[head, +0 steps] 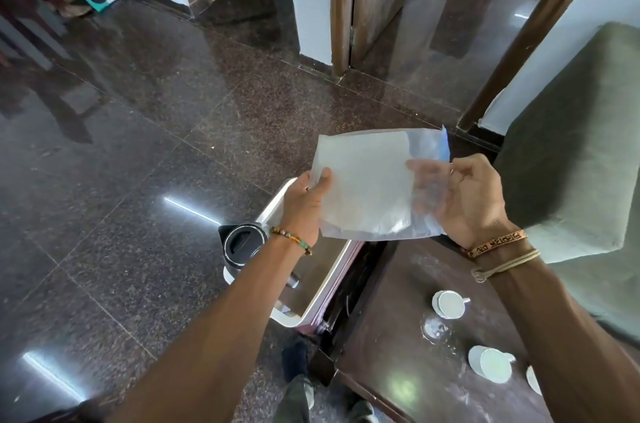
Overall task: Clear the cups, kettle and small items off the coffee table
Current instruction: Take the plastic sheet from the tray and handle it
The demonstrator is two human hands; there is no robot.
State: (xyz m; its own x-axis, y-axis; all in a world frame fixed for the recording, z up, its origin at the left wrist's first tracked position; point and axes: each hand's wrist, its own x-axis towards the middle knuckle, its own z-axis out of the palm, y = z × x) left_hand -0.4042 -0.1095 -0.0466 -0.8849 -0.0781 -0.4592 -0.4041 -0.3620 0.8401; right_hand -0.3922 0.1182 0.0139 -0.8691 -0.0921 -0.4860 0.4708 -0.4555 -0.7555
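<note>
Kettle [242,246]: round, black-lidded, standing in a white rounded-corner tray [313,287] left of the dark wooden coffee table [391,329]. Left hand [306,204] and right hand [471,200] each pinch an edge of a flat, translucent plastic bag [370,187] above the tray. Two white cups [448,304] lie inverted near the table's right edge. Polished granite floor [121,180] at left is open.

A home living room; polished granite floor [138,117]; wooden door frames [341,6]; green armchair [575,145]; dark coffee table [415,318].
</note>
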